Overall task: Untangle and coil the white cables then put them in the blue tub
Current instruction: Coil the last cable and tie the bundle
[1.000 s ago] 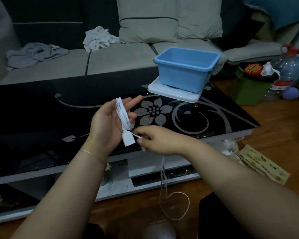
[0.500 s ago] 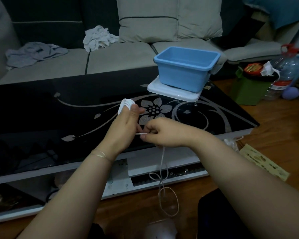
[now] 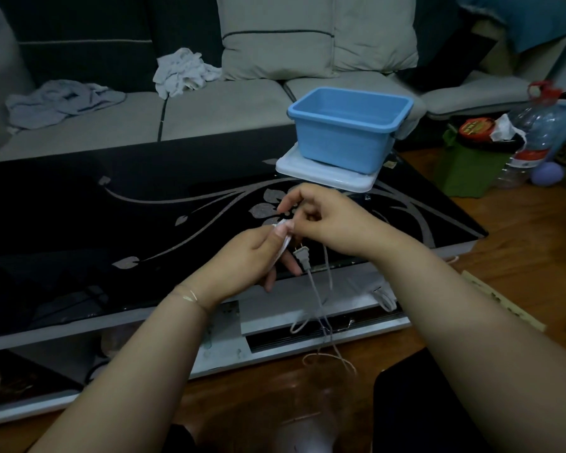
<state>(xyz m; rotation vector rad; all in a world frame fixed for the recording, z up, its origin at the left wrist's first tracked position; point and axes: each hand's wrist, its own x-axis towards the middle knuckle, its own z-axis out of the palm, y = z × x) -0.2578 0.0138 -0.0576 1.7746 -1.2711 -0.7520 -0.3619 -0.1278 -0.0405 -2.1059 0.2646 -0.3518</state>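
Observation:
My left hand [image 3: 246, 260] grips a folded bundle of white cable [image 3: 282, 245] over the front edge of the black glass table [image 3: 79, 230]. My right hand [image 3: 330, 220] pinches the cable just above the bundle. A two-pin plug [image 3: 302, 256] hangs below my hands, and loose cable [image 3: 324, 318] trails down in loops to the floor. The blue tub [image 3: 347, 132] stands empty on a white lid [image 3: 327, 173] at the table's far right, beyond my right hand.
A grey sofa [image 3: 209, 109] with cushions and crumpled cloths [image 3: 183, 73] lies behind the table. A green bin [image 3: 471, 165], a plastic bottle [image 3: 533, 132] and a purple ball [image 3: 548, 174] stand on the wooden floor at right. Another white cable [image 3: 384, 299] hangs off the table's lower shelf.
My left hand has turned over and dropped lower with the bundle. My right hand has risen above it, winding the cable. The plug now hangs free below my hands.

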